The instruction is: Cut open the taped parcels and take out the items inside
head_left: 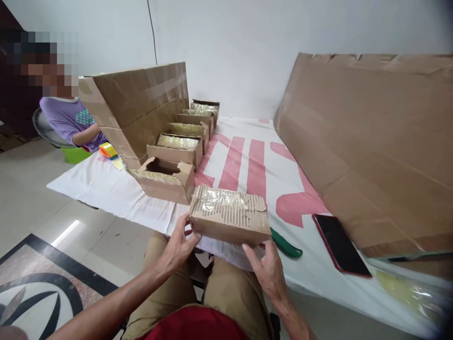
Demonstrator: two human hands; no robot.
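Between my hands is a small cardboard box (230,229), its top showing corrugated ridges under shiny clear tape. My left hand (182,238) grips its left end, thumb on the near side. At the lower right corner, my right hand (265,264) has its thumb on the near face and its fingers around the end, partly hidden. The box is at the table's front edge, over my lap; whether it rests on the cloth I cannot tell. Just right of it lies a dark green curved handle (286,244), partly hidden by the box.
An open cardboard box (170,186) heads a row of several similar boxes, beside a tall stack of cardboard (141,99). A phone (341,245) lies right, before a large cardboard panel (375,151). A person in a purple shirt (67,120) sits at the far left.
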